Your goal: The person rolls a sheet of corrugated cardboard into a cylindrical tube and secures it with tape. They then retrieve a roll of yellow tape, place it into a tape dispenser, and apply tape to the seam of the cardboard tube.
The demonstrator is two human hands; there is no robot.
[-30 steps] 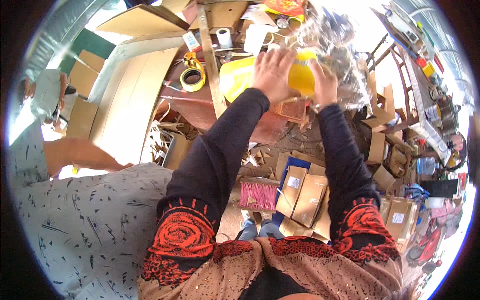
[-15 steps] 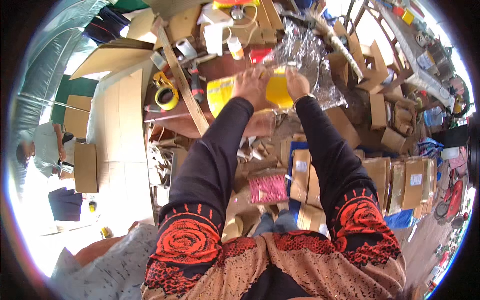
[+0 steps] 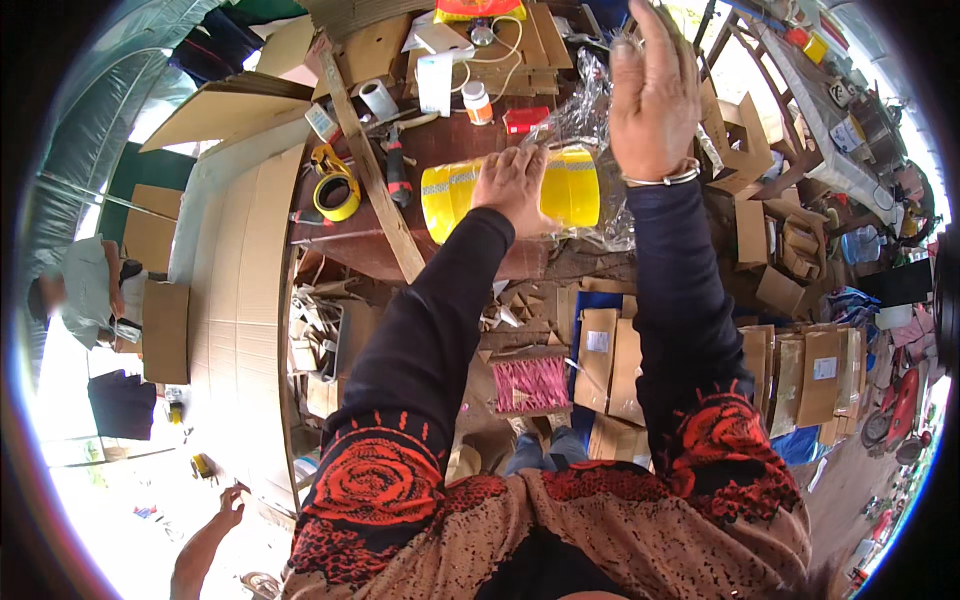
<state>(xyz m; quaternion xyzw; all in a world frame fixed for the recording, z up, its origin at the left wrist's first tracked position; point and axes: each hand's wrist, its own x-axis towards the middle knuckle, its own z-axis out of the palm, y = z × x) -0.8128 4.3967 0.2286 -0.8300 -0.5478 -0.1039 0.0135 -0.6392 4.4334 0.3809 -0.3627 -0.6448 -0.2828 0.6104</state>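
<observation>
A yellow-wrapped package (image 3: 575,190) with a patterned strip near its left end lies on the dark red-brown table (image 3: 395,255). My left hand (image 3: 512,190) rests on top of it, palm down and fingers laid out. My right hand (image 3: 655,110) is up to the right of the package, apart from it, with its fingers stretched and nothing seen in them. Crinkled clear plastic film (image 3: 585,110) lies behind the package and partly behind my right hand.
A wooden strip (image 3: 365,150) slants over the table's left side, between a yellow tape dispenser (image 3: 336,190) and a red-black hand tool (image 3: 397,175). A white bottle (image 3: 477,103) stands behind. Cartons (image 3: 825,375) stack at right. Another person's arm (image 3: 210,540) shows lower left.
My right hand has come off the package and risen to the right, uncovering its right end. My left hand stays on it. Another person's arm has appeared at lower left, where grey cloth was.
</observation>
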